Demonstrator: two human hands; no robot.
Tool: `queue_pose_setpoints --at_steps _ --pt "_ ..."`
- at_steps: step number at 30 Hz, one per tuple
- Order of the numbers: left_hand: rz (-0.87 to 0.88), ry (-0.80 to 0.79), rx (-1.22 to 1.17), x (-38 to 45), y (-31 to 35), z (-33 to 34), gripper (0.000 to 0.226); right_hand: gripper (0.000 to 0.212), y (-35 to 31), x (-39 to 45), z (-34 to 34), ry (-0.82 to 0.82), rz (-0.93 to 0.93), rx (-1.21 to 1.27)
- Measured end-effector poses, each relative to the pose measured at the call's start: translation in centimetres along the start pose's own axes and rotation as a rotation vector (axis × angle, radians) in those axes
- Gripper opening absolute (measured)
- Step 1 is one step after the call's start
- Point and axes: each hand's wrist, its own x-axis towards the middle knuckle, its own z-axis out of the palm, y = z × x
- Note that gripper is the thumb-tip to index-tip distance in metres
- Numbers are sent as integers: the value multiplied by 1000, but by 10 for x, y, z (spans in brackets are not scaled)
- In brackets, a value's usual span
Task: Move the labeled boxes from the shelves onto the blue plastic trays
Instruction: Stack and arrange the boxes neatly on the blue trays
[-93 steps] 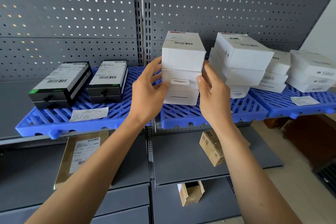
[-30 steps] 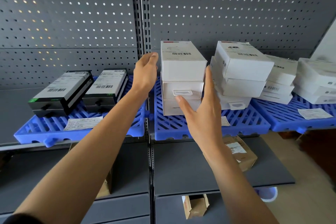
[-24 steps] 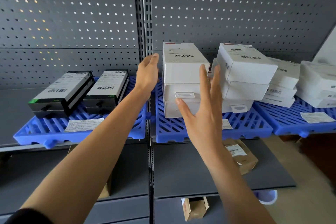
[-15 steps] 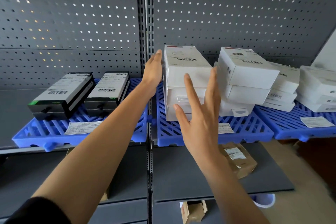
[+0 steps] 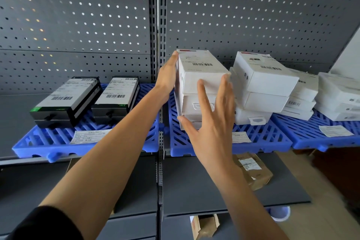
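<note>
On the middle blue slatted plastic tray (image 5: 263,140) stands a stack of three white cardboard boxes (image 5: 196,91), its top box bearing a barcode label and a red strip at the far edge; the print is too small to read. The left hand (image 5: 167,78) lies flat against the stack's left side, fingers straight and reaching up to the top box's far corner. The right hand (image 5: 212,122) is spread wide in front of the stack, fingers straight, thumb near the lowest box, fingertips by the top box's right front corner; whether it touches the cardboard cannot be told.

Just right of the stack, on the same tray, sits a second, slightly skewed pile of white barcode-labelled boxes (image 5: 263,87), with further white boxes (image 5: 339,99) on the right blue tray (image 5: 311,134). On the left blue tray (image 5: 39,146) lie two black flat boxes with white barcode labels (image 5: 85,99), side by side. A white paper slip with illegible print (image 5: 88,136) lies at each tray's front.

On the grey shelf below rests a brown cardboard parcel with a white label (image 5: 251,171), partly hidden by the right forearm. A grey perforated metal back panel (image 5: 253,15) rises behind.
</note>
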Motion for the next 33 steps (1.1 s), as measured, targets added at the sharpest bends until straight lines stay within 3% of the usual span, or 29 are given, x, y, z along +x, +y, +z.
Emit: queue_pose_setpoints --at_steps 4,8,14,21,24,33 --pt "-27 109 15 -3 3 -6 87 88 4 0 0 -16 22 10" --pt "-1 183 19 -16 9 -9 58 87 6 0 0 -45 59 22" --pt "51 259 58 -30 7 -21 36 85 17 7 -1 -113 88 79" --pt "62 255 11 -52 1 -34 35 83 24 20 -4 -159 132 133" --pt "53 241 -1 -61 -1 -42 53 82 29 22 -3 -151 141 161" --pt "60 177 2 -82 0 -43 70 100 8 13 -9 -201 293 291"
